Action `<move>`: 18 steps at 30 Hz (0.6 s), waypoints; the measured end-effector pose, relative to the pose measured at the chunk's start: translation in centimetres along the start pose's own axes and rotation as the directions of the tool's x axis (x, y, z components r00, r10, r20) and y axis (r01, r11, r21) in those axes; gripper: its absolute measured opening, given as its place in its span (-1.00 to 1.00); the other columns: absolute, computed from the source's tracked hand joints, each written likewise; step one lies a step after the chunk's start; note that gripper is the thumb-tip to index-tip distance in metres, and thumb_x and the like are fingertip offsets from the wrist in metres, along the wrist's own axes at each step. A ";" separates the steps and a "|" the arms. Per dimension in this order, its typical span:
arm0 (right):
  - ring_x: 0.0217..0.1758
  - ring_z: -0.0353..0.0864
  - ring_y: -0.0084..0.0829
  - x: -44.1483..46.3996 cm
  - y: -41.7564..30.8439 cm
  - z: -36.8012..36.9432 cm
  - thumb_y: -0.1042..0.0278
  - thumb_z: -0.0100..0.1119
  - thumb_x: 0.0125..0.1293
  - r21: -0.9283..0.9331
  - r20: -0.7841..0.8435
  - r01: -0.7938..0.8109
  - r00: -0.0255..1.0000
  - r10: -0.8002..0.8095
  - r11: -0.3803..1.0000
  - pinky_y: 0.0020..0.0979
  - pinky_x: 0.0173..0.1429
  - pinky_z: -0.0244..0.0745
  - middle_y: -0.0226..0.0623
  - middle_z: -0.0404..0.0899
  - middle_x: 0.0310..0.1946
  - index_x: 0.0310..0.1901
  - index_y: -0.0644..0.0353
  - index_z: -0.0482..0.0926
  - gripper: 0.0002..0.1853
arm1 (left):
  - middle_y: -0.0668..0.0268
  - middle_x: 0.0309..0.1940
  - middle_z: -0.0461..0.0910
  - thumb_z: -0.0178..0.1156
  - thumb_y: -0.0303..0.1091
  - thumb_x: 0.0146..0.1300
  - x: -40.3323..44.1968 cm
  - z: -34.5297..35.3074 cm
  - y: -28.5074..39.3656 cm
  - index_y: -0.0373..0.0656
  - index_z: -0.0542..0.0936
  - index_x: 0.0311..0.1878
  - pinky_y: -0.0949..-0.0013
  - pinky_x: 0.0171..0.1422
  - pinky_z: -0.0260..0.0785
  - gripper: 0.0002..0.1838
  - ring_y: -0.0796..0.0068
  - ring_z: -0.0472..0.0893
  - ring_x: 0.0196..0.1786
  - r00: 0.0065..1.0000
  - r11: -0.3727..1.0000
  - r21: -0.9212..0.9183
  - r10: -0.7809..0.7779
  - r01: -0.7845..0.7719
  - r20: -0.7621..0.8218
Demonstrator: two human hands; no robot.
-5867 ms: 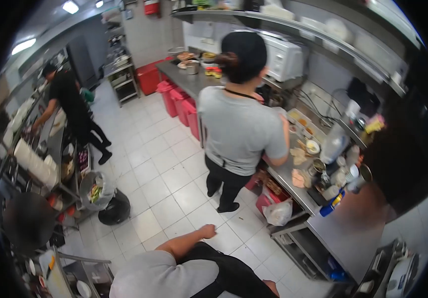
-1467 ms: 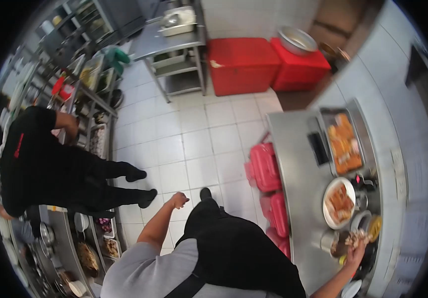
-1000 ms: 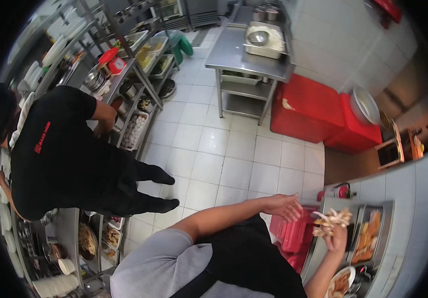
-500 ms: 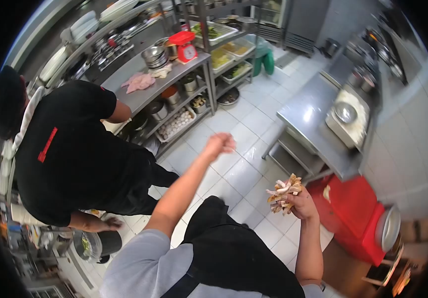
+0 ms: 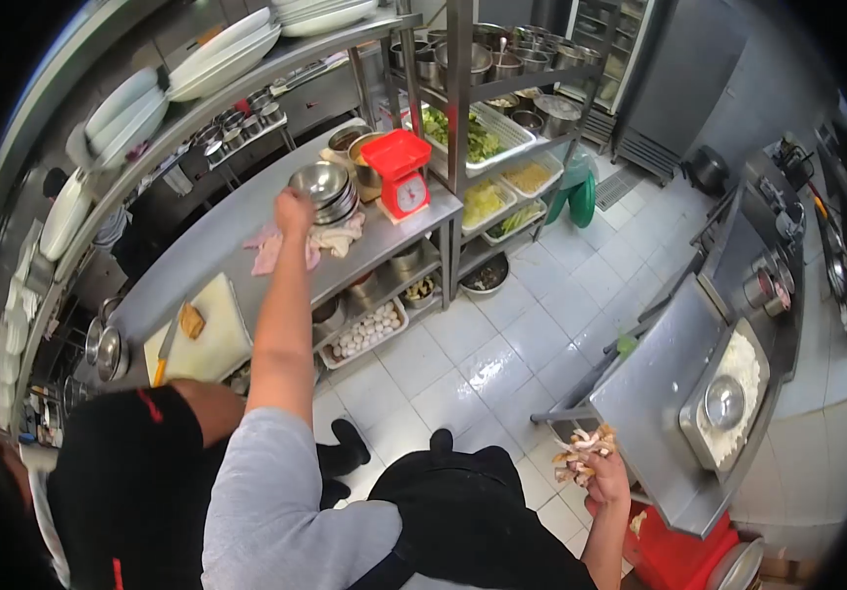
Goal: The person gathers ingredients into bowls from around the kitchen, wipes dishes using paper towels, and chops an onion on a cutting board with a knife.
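My left hand (image 5: 294, 212) reaches out over the steel counter, its fingers closed at the rim of the top metal bowl (image 5: 321, 181) in a nested stack. Under and beside that stack lie a pink cloth (image 5: 268, 254) and a cream cloth (image 5: 341, 236). A red kitchen scale (image 5: 407, 192) stands just to the right of the bowls. Low on the right, my right hand (image 5: 608, 480) is wrapped around a bunch of pale, brown-edged strips (image 5: 581, 454); I cannot make out what food they are.
A co-worker in a black shirt (image 5: 128, 482) stands close on my left, by a cutting board (image 5: 209, 334) with a knife (image 5: 168, 344). On the right, a steel table (image 5: 650, 403) carries a tray of white flour (image 5: 746, 364). A red bin (image 5: 674, 551) sits below it.
My left hand has moved forward from over the floor to the bowl stack. My right hand still holds the strips. The view has shifted toward the counter, and the co-worker appears lower left.
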State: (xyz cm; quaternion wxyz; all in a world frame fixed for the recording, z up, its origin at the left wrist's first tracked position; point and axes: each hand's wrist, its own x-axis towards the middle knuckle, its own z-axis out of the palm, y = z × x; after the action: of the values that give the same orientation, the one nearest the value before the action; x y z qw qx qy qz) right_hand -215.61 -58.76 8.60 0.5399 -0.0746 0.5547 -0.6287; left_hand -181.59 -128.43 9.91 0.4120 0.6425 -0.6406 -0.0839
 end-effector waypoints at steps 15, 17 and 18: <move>-0.38 0.67 -0.41 32.6 -18.5 2.8 0.43 0.21 0.18 -0.288 0.079 -0.040 0.995 0.065 0.957 -0.44 -0.45 0.61 -0.22 0.61 -0.20 0.08 0.24 0.44 -0.59 | -0.04 0.06 0.63 0.35 -0.22 0.13 15.5 6.3 -5.4 -0.21 0.59 0.06 0.06 0.17 0.53 -0.56 -0.01 0.63 0.14 0.926 0.812 0.582 -0.194 -0.032 0.322; -0.36 0.67 -0.40 35.8 -22.5 6.4 0.50 0.21 0.17 -0.303 0.133 -0.060 0.986 0.104 0.951 -0.40 -0.41 0.62 -0.22 0.62 -0.22 0.05 0.28 0.46 -0.62 | -0.04 0.01 0.66 0.29 -0.28 0.16 16.2 6.7 -4.8 -0.21 0.60 0.04 0.06 0.15 0.54 -0.62 -0.01 0.66 0.09 0.926 0.798 0.603 -0.207 -0.028 0.317; -0.35 0.67 -0.39 37.7 -23.9 8.2 0.53 0.22 0.16 -0.308 0.163 -0.070 0.979 0.125 0.949 -0.38 -0.39 0.62 -0.22 0.62 -0.23 0.03 0.30 0.47 -0.64 | -0.03 -0.02 0.67 0.25 -0.31 0.16 16.4 7.0 -4.8 -0.21 0.60 0.02 0.06 0.14 0.54 -0.65 -0.02 0.67 0.07 0.928 0.782 0.623 -0.215 -0.024 0.305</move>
State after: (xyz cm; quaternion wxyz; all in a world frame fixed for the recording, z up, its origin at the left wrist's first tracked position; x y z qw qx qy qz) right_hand -239.48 -97.28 11.18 0.6006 -0.1850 0.5959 -0.4999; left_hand -179.73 -146.78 9.21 0.0503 0.7469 -0.6630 -0.0073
